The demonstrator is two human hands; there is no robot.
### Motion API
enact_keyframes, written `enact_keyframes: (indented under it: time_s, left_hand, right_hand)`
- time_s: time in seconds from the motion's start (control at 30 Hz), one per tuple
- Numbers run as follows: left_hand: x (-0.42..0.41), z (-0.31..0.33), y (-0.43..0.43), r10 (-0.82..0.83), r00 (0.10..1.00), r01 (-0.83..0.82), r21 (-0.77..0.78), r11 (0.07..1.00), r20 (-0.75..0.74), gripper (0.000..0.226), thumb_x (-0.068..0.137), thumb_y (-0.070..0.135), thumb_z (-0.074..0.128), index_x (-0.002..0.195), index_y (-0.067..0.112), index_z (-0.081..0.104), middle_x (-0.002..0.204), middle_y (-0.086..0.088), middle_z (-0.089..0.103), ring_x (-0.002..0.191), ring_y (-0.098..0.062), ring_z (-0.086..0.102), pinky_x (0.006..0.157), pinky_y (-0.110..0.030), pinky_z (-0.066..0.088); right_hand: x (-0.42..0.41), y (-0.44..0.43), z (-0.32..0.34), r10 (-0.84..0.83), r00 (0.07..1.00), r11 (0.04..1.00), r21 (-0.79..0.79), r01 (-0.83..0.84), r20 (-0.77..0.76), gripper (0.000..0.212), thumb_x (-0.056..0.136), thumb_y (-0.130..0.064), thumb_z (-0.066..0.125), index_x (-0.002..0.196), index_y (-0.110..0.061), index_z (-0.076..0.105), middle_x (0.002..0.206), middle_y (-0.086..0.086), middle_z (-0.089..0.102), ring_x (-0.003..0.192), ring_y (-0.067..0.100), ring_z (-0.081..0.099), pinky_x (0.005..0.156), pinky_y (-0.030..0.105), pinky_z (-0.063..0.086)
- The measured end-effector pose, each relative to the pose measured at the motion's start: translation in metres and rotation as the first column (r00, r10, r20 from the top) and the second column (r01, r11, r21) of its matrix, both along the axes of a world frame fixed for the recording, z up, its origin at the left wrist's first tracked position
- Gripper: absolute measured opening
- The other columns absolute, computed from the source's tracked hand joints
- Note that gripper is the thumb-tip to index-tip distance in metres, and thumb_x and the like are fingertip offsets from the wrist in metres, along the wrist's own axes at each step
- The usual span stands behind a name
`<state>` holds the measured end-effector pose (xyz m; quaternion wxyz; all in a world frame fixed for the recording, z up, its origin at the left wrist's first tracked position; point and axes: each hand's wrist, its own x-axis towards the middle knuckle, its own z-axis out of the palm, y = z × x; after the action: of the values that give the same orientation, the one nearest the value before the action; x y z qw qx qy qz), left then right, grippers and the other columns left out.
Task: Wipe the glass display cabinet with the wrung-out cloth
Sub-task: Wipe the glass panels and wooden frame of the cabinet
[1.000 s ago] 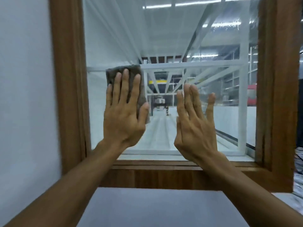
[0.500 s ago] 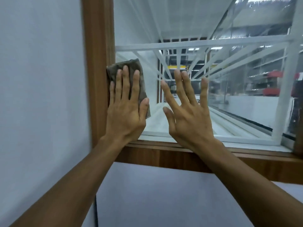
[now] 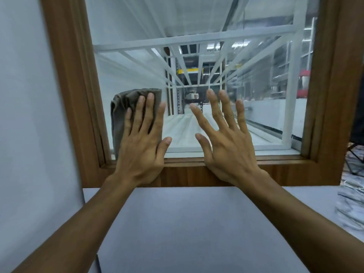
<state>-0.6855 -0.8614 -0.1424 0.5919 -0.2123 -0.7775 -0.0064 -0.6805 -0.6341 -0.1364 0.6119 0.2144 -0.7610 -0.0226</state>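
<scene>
The glass pane (image 3: pixel 137 62) of the display cabinet fills the middle of the view, set in a brown wooden frame (image 3: pixel 67 75). A folded grey cloth (image 3: pixel 122 113) lies flat against the lower left corner of the glass. My left hand (image 3: pixel 141 142) presses it there with flat, spread fingers, its heel over the bottom rail. My right hand (image 3: pixel 226 138) is beside it to the right, fingers spread wide against or just off the glass, holding nothing. White shelf bars and reflections show through the pane.
A pale grey-white panel (image 3: pixel 187 229) runs below the wooden frame, and a white wall (image 3: pixel 23 115) stands at the left. At the far right edge is a blurred tangle of wires or clutter (image 3: pixel 352 203).
My left hand has slid the cloth down the glass from mid-height to the lower left corner. My right hand has dropped with it. The view shifted left, then back.
</scene>
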Motion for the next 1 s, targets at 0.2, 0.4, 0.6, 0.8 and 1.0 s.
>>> enact_keyframes:
  time_s: [0.2, 0.4, 0.6, 0.8, 1.0]
  left_hand:
    - [-0.002, 0.005, -0.02, 0.024, 0.999, -0.019, 0.224, 0.974, -0.021, 0.079, 0.101, 0.049, 0.041, 0.166, 0.017, 0.01, 0.171, -0.024, -0.007, 0.158, -0.028, -0.017, 0.129, -0.051, -0.007]
    - [-0.001, 0.006, 0.003, 0.026, 1.0, -0.021, 0.339, 0.941, -0.011, 0.076, 0.103, 0.045, 0.043, 0.166, 0.018, 0.013, 0.172, -0.021, -0.007, 0.159, -0.038, -0.012, 0.128, -0.054, -0.006]
    - [-0.002, 0.004, -0.003, 0.055, 0.998, -0.046, 0.298, 0.953, -0.022, 0.073, 0.106, 0.051, 0.038, 0.167, 0.019, 0.011, 0.173, -0.017, -0.004, 0.16, -0.033, -0.01, 0.129, -0.053, -0.005]
    - [-0.003, 0.004, -0.01, 0.001, 1.0, 0.005, 0.412, 0.911, -0.015, 0.075, 0.104, 0.048, 0.042, 0.167, 0.024, 0.01, 0.173, -0.014, -0.008, 0.16, -0.031, -0.014, 0.128, -0.055, -0.003]
    - [-0.004, 0.011, 0.034, -0.02, 0.999, 0.029, 0.206, 0.978, -0.045, 0.068, 0.108, 0.04, 0.033, 0.165, 0.011, 0.011, 0.172, -0.023, -0.001, 0.16, -0.037, -0.007, 0.129, -0.056, -0.001]
  right_hand:
    - [-0.001, 0.012, 0.002, -0.019, 1.0, 0.999, 0.045, 0.019, 0.012, 0.065, 0.107, -0.043, 0.037, 0.165, -0.026, 0.014, 0.173, 0.012, 0.002, 0.16, 0.031, -0.001, 0.127, 0.055, -0.011]
    - [-0.004, -0.029, 0.009, 0.012, 1.0, 1.0, 0.026, -0.012, 0.014, 0.066, 0.107, -0.039, 0.033, 0.165, -0.021, 0.01, 0.171, 0.018, -0.002, 0.159, 0.033, -0.004, 0.123, 0.067, -0.007]
    - [-0.013, -0.074, 0.027, 0.047, 0.999, 0.996, 0.07, -0.047, -0.003, 0.063, 0.105, -0.034, 0.029, 0.165, -0.02, 0.015, 0.171, 0.018, 0.003, 0.159, 0.033, 0.0, 0.124, 0.066, -0.004]
    - [-0.017, -0.069, 0.022, 0.041, 0.998, 0.995, 0.098, -0.035, -0.053, 0.06, 0.109, -0.034, 0.032, 0.165, -0.019, 0.016, 0.171, 0.017, 0.005, 0.159, 0.032, 0.001, 0.124, 0.065, -0.003]
    - [-0.013, -0.043, 0.021, 0.101, 0.993, 0.995, 0.009, -0.101, -0.068, 0.061, 0.103, -0.027, 0.032, 0.162, -0.014, 0.025, 0.17, 0.016, 0.016, 0.158, 0.032, 0.012, 0.127, 0.058, 0.001]
